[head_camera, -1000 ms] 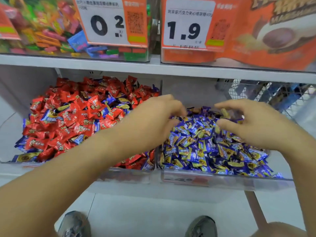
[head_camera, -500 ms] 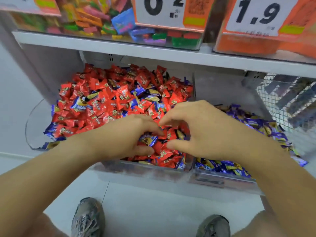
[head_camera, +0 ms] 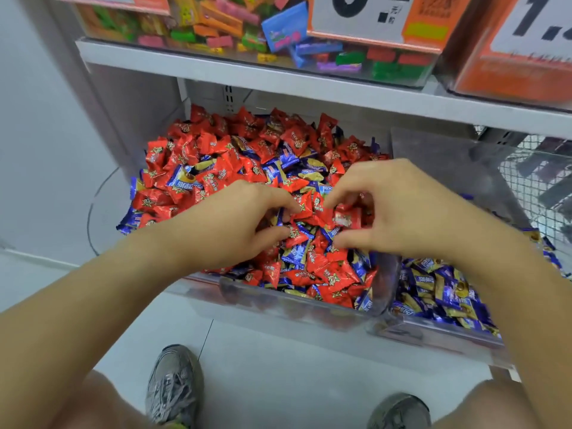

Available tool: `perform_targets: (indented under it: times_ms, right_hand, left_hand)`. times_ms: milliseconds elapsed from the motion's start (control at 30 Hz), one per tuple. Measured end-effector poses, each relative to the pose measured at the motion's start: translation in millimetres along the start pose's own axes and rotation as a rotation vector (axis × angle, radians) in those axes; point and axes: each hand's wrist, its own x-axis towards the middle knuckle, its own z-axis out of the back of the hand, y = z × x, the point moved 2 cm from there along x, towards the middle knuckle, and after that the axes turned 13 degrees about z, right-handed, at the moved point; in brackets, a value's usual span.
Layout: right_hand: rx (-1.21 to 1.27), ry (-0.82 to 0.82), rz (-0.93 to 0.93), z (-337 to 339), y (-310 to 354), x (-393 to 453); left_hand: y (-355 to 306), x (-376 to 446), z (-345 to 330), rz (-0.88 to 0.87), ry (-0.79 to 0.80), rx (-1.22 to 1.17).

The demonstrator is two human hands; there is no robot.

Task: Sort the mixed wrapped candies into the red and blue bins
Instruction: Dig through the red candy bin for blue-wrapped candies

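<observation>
Access from the front is open above the red bin's low front wall (head_camera: 297, 308). Overhead room is capped by the upper shelf (head_camera: 278, 77). Sideways passage to the blue bin (head_camera: 439, 331) is blocked by a clear divider (head_camera: 433, 162). The far right is closed by wire mesh (head_camera: 532, 187).

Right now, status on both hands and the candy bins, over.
Left hand and right hand both curled into the red bin, picking among candies. Blue candies mixed through the red pile. Blue bin untouched.

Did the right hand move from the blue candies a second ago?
Yes. The right hand crossed leftward past the clear divider and now reaches into the red candy bin, away from the blue candy bin.
</observation>
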Motion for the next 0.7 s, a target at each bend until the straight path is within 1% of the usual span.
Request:
perform_targets:
  times_ms: [33, 67, 100, 133, 167, 200, 233, 300, 367, 467, 600, 700]
  right_hand:
    - [0.089, -0.054, 0.008, 5.5, -2.4, -1.1]
    - [0.179, -0.066, 0.023, 8.4, -3.1, -1.3]
    - [0.254, -0.031, 0.038, 7.7, -2.6, -0.9]
    - [0.303, 0.046, 0.048, 3.6, -0.4, -0.1]
    - [0.302, 0.147, 0.055, -2.3, 2.7, 1.2]
    - [0.252, 0.237, 0.069, -7.5, 5.3, 2.7]
    - [0.183, 0.289, 0.078, -10.4, 5.5, 4.3]
    - [0.08, 0.308, 0.041, -7.6, 0.1, 5.7]
    - [0.001, 0.326, -0.036, 0.6, -8.1, 4.3]
    - [0.002, 0.393, -0.091, 2.4, -13.5, 3.3]
    - [-0.073, 0.48, -0.089, -5.1, -5.4, 7.6]
    - [-0.147, 0.501, -0.095, -9.8, 0.4, 11.2]
  left_hand:
    - [-3.3, -0.2, -2.1, -0.004, -0.007, -0.001]
    - [-7.3, -0.4, -3.7, -0.013, -0.019, -0.001]
    - [-11.2, -0.7, -4.6, -0.03, -0.029, -0.004]
    - [-15.0, -1.4, -4.9, -0.051, -0.028, -0.012]
    - [-17.8, -1.8, -5.4, -0.063, -0.014, -0.022]
    - [-19.5, -2.0, -6.2, -0.057, 0.011, -0.028]
    - [-20.8, -1.8, -7.9, -0.038, 0.045, -0.026]
    - [-24.3, -2.3, -14.2, 0.002, 0.122, 0.005]
    - [-27.7, -2.9, -24.4, 0.024, 0.185, 0.101]
    - [-29.6, -2.0, -31.5, 0.053, 0.173, 0.256]
    - [-24.9, 4.4, -24.6, 0.088, 0.136, 0.351]
    - [-24.5, 5.7, -22.9, 0.073, 0.165, 0.396]
